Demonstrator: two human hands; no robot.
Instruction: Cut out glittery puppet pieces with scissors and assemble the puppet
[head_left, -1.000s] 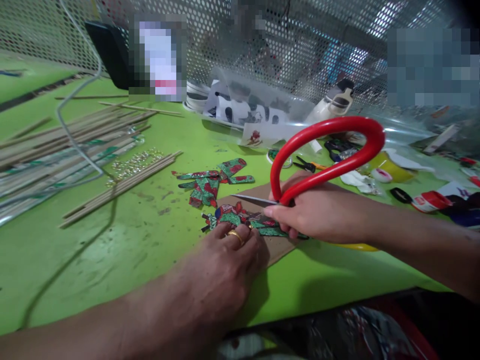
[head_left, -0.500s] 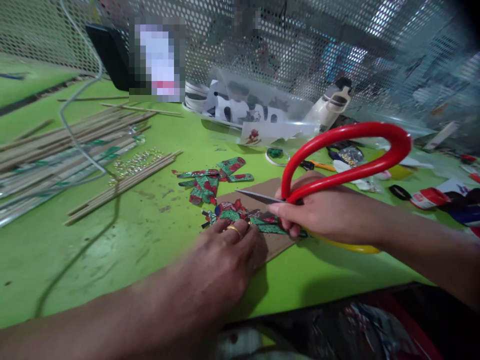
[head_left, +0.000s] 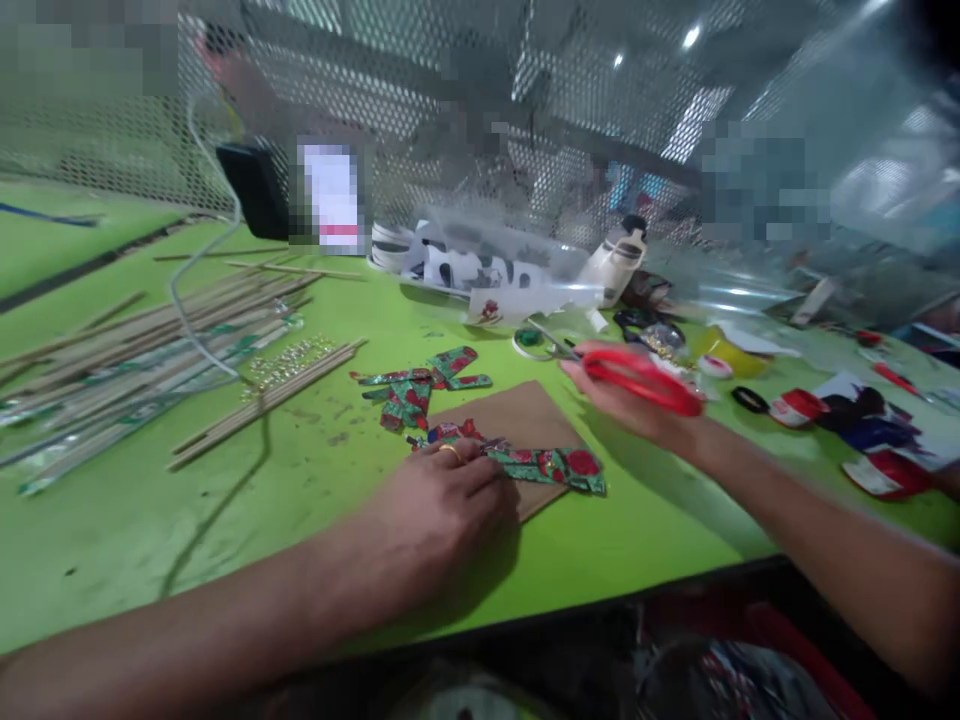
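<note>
Two bare hands, forearms extended over the surface.
Left hand: palm down, fingers curled and pressed flat, ring worn on one finger. Right hand: held raised, reached forward, fingers closed, outline blurred.

I'm at a bright green table, scuffed and flecked with dark marks. Along its far edge runs a perforated metal screen, light glinting through the holes. Left of the screen's middle sits a dark box at its foot. White ceiling lights shine above the screen's right half.
</note>
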